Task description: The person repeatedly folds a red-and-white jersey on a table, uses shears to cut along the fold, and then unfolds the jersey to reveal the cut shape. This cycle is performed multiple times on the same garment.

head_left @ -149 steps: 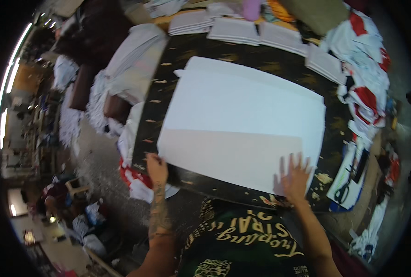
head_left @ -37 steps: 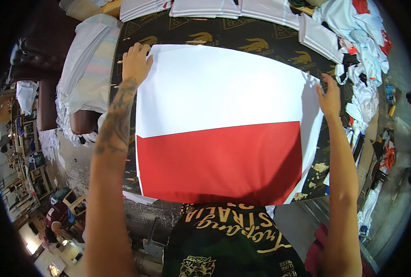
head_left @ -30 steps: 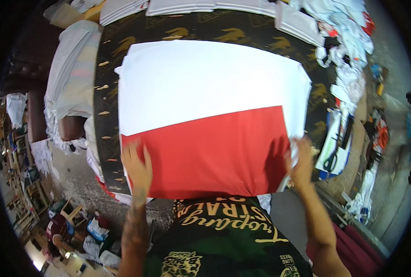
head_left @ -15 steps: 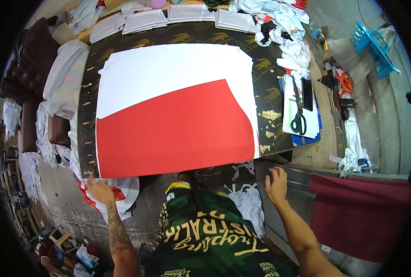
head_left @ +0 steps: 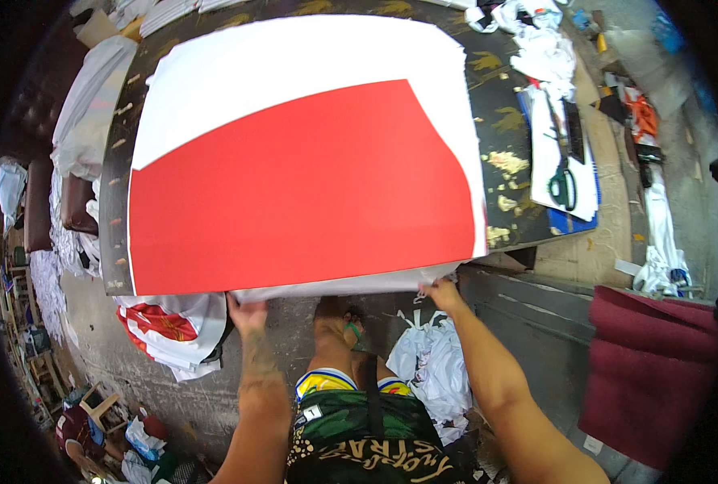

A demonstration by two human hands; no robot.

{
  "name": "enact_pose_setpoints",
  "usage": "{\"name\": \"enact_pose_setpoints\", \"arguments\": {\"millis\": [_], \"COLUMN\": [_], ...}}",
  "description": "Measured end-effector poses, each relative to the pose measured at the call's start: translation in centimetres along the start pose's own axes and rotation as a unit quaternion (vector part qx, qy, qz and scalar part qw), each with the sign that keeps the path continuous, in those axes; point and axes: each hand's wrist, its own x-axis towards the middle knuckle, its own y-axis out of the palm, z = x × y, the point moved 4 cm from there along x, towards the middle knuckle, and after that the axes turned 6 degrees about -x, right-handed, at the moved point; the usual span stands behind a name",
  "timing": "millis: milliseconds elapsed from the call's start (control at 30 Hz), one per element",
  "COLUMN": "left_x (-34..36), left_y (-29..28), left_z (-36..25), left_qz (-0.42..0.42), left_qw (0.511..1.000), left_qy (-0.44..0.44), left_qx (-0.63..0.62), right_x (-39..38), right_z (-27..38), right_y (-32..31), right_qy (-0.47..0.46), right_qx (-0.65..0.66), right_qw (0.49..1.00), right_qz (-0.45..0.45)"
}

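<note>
A large red piece [head_left: 302, 181] rests on white sheets [head_left: 294, 60], which cover the middle of a black table [head_left: 496, 121] with gold motifs and flaked patches. Along the table's front edge, just under the red piece, a pale white sheet [head_left: 343, 281] shows. My left hand [head_left: 248, 310] grips it near the left-middle, partly blurred, with fingertips hidden at the edge. My right hand [head_left: 440, 294] pinches the same sheet toward the right end. My bare legs and sandalled foot show below.
Scissors [head_left: 563, 185] lie on papers at the table's right. White cloth heaps [head_left: 536, 56] are behind them. A maroon cloth [head_left: 641, 371] hangs lower right, white bundles [head_left: 427, 371] lie below the table, and a brown leather seat [head_left: 36, 202] with fabric stands left.
A red piece now tops the white sheets. My hands came down from the far corners and have closed on a pale sheet at the front edge. The table appears higher in view.
</note>
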Motion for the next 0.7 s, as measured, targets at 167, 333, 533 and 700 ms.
{"name": "enact_pose_setpoints", "arguments": {"millis": [167, 333, 533, 700], "left_x": [-18.6, -30.5, -18.9, -4.7], "left_y": [1.6, 21.5, 45.6, 55.3], "left_z": [-11.7, -12.9, -8.7, -6.0], "left_qz": [-0.107, 0.062, 0.236, 0.14], "left_qw": [0.881, 0.66, 0.641, 0.505], "left_qy": [0.186, 0.527, 0.181, 0.259], "left_qx": [0.421, 0.532, 0.708, 0.811], "right_x": [-21.3, -29.4, -24.2, -14.2], "right_z": [2.3, 13.1, 26.3, 32.5], "right_y": [-5.0, -17.6, -35.7, -42.8], "right_qy": [-0.055, -0.075, -0.287, -0.333], "right_qx": [0.244, 0.457, 0.373, 0.089], "right_qw": [0.968, 0.878, 0.882, 0.918], "right_qz": [0.034, -0.12, -0.008, -0.197]}}
